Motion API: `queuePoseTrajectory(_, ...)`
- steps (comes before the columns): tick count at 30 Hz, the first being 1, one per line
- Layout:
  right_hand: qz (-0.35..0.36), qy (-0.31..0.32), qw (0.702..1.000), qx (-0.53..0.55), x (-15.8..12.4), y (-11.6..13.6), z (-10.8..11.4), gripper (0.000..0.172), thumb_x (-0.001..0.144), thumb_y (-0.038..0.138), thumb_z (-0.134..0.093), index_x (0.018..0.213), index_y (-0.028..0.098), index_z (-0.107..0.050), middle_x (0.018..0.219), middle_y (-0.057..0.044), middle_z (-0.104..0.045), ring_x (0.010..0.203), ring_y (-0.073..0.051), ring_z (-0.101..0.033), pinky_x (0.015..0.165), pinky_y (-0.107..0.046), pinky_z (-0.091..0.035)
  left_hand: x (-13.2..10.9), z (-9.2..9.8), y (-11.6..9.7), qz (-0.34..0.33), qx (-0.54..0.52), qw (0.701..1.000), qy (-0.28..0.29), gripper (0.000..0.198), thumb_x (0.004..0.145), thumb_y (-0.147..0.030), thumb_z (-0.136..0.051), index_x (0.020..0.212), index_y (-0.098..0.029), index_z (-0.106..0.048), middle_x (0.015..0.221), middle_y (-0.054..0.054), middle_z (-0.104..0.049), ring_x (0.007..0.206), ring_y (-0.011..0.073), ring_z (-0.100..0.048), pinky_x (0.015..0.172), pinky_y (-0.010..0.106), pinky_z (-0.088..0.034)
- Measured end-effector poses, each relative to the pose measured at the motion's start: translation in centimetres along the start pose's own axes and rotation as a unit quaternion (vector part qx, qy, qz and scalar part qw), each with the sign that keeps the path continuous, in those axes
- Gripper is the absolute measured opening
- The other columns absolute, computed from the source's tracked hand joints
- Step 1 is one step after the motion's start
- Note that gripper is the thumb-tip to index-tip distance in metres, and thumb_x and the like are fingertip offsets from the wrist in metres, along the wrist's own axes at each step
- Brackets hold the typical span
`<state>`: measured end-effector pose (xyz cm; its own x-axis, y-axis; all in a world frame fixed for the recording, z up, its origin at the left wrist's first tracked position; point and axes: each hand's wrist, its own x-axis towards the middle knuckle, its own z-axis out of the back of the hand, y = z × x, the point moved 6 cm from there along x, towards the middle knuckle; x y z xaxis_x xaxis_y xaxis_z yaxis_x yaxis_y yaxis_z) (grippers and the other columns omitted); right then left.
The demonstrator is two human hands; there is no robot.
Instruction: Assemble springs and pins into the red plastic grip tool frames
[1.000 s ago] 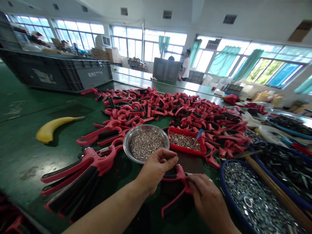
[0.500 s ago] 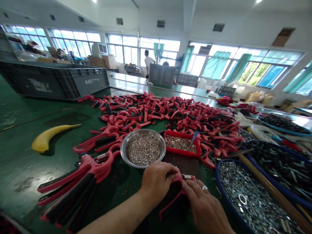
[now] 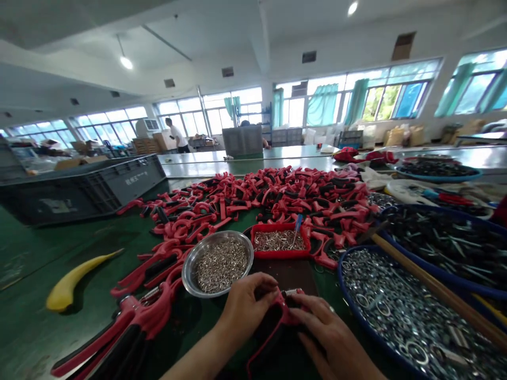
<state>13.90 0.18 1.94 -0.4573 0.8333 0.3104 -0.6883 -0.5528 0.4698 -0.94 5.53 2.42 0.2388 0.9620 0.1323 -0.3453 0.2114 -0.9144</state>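
At the tabletop (image 3: 24, 327), our right hand (image 3: 327, 328) grips a clamp (image 3: 283, 312); our left hand (image 3: 246, 302), grasp unclear, seems mid-fitting; alignment matters next.

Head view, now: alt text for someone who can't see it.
A red spring clamp is in the grip of the right hand, the left hand at its upper end. Beyond are a steel bowl and red tray of small metal parts, then a heap of clamps; a banana lies left, a blue basin of hardware right.
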Motion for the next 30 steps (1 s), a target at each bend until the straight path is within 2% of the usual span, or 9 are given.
queuePoseTrajectory(4, -0.014, 0.009, 0.999, 0.045, 0.0, 0.1, 0.4, 0.037, 0.079, 0.013, -0.045, 0.113, 0.019, -0.056, 0.126, -0.01, -0.05, 0.118, -0.022, -0.042, 0.098, -0.039, -0.037, 1.2, -0.6, -0.7, 0.003, -0.01, 1.0, 0.027, 0.013, 0.073, -0.019, -0.057, 0.084, -0.015, -0.06, 0.078, 0.004, -0.065, 0.072, 0.0154, -0.062, 0.068, 0.025, -0.048)
queuePoseTrajectory(8, -0.025, 0.021, 0.997, 0.067, -0.4, -0.3, 0.2, 0.039, 0.076, 0.013, -0.046, 0.114, 0.019, -0.056, 0.129, -0.01, -0.047, 0.12, -0.022, -0.04, 0.1, -0.04, -0.034, 1.6, -0.5, -0.7, 0.008, -0.011, 0.999, 0.041, 0.014, 0.072, -0.022, -0.058, 0.084, -0.016, -0.056, 0.079, 0.003, -0.063, 0.073, 0.0148, -0.061, 0.069, 0.025, -0.047)
queuePoseTrajectory(13, -0.02, 0.005, 0.997, 0.072, -0.7, -0.6, 0.2, 0.042, 0.076, 0.012, -0.045, 0.116, 0.022, -0.054, 0.128, -0.008, -0.048, 0.119, -0.022, -0.041, 0.099, -0.042, -0.034, 1.3, -0.4, -1.2, -0.008, 0.091, 0.994, 0.063, 0.007, 0.071, -0.019, -0.056, 0.077, -0.016, -0.059, 0.073, 0.001, -0.063, 0.068, 0.0138, -0.059, 0.064, 0.023, -0.046)
queuePoseTrajectory(15, -0.013, -0.002, 0.998, 0.066, -0.8, -0.5, 0.3, 0.042, 0.077, 0.011, -0.045, 0.116, 0.023, -0.053, 0.128, -0.007, -0.048, 0.12, -0.021, -0.04, 0.1, -0.042, -0.034, 1.2, -0.6, -1.6, -0.015, 0.13, 0.988, 0.085, 0.01, 0.071, -0.017, -0.054, 0.077, -0.017, -0.063, 0.073, 0.001, -0.065, 0.07, 0.0142, -0.06, 0.066, 0.023, -0.046)
queuePoseTrajectory(18, -0.008, -0.011, 0.998, 0.066, -0.7, -0.2, 0.6, 0.041, 0.077, 0.01, -0.045, 0.115, 0.023, -0.054, 0.128, -0.008, -0.048, 0.119, -0.021, -0.041, 0.099, -0.041, -0.036, 1.2, -1.0, -1.8, -0.013, 0.133, 0.985, 0.108, 0.016, 0.073, -0.016, -0.052, 0.083, -0.017, -0.065, 0.079, 0.001, -0.067, 0.074, 0.014, -0.061, 0.069, 0.023, -0.046)
queuePoseTrajectory(21, -0.011, -0.014, 0.997, 0.07, -0.6, -0.1, 0.8, 0.041, 0.076, 0.01, -0.046, 0.115, 0.022, -0.054, 0.127, -0.007, -0.05, 0.118, -0.021, -0.042, 0.098, -0.04, -0.037, 1.4, -0.9, -1.5, -0.019, 0.128, 0.987, 0.091, 0.016, 0.075, -0.016, -0.051, 0.085, -0.018, -0.064, 0.083, 0.001, -0.067, 0.078, 0.0138, -0.061, 0.074, 0.024, -0.046)
queuePoseTrajectory(25, -0.018, -0.008, 0.997, 0.078, -0.6, -0.1, 0.8, 0.04, 0.077, 0.011, -0.047, 0.116, 0.022, -0.054, 0.127, -0.007, -0.049, 0.119, -0.02, -0.041, 0.099, -0.039, -0.035, 1.4, -1.0, -0.9, -0.012, 0.114, 0.989, 0.09, 0.02, 0.076, -0.018, -0.052, 0.095, -0.018, -0.06, 0.083, 0.001, -0.066, 0.076, 0.0134, -0.061, 0.071, 0.024, -0.047)
queuePoseTrajectory(27, -0.021, -0.005, 0.996, 0.082, -0.7, -0.2, 0.7, 0.039, 0.079, 0.012, -0.047, 0.115, 0.022, -0.054, 0.127, -0.008, -0.048, 0.119, -0.02, -0.041, 0.099, -0.039, -0.036, 1.3, -0.9, -1.1, -0.03, 0.17, 0.982, 0.083, 0.022, 0.077, -0.019, -0.054, 0.098, -0.02, -0.061, 0.082, 0.0, -0.067, 0.076, 0.0141, -0.061, 0.071, 0.025, -0.047)
queuePoseTrajectory(30, -0.023, -0.006, 0.996, 0.085, -0.8, -0.4, 0.6, 0.037, 0.08, 0.014, -0.047, 0.115, 0.022, -0.055, 0.127, -0.009, -0.048, 0.119, -0.021, -0.041, 0.098, -0.04, -0.037, 0.8, -0.9, -1.8, -0.084, 0.284, 0.953, 0.058, 0.025, 0.077, -0.019, -0.056, 0.101, -0.026, -0.062, 0.082, -0.001, -0.067, 0.078, 0.0153, -0.059, 0.073, 0.028, -0.045)
